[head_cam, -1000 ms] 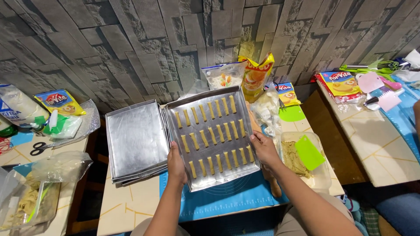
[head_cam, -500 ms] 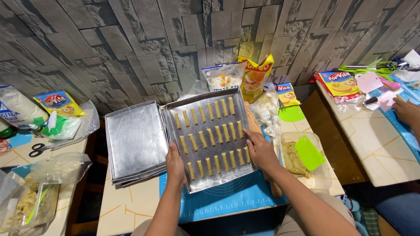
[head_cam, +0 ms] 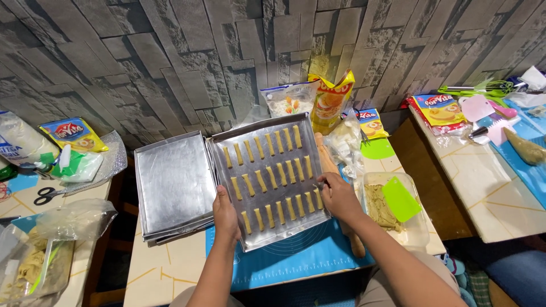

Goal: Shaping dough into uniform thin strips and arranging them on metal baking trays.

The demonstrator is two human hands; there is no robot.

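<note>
A view from above looks down on a small tiled table (head_cam: 170,273) against a grey stone-pattern wall. Both of the person's bare hands grip a silver baking tray (head_cam: 267,176) that lies directly ahead of them, on top of a blue silicone mat (head_cam: 296,258).

The tray is rectangular. Its long axis runs away from the person toward the wall, tilted slightly to the right. It holds three rows of pale dough sticks (head_cam: 266,181), each stick lying roughly along the tray's length.

The left hand (head_cam: 226,216) grasps the near left edge of the tray, thumb on the upper face and fingers curled beneath the rim. The right hand (head_cam: 339,197) closes on the right edge, nearer the front corner, fingertips resting just inside the rim beside the last sticks of the nearest row. Both hands sit about equally close to the tray, one on each side.

Touching the tray's left side is a stack of empty baking trays (head_cam: 173,185). To the right of the right hand stands a clear plastic container of dough (head_cam: 380,206) with a green scraper (head_cam: 400,199) resting on it. A wooden rolling pin (head_cam: 352,241) shows under the right forearm. Food packets (head_cam: 331,99) stand at the far edge by the wall. Black-handled scissors (head_cam: 46,195) lie well off to the left.
</note>
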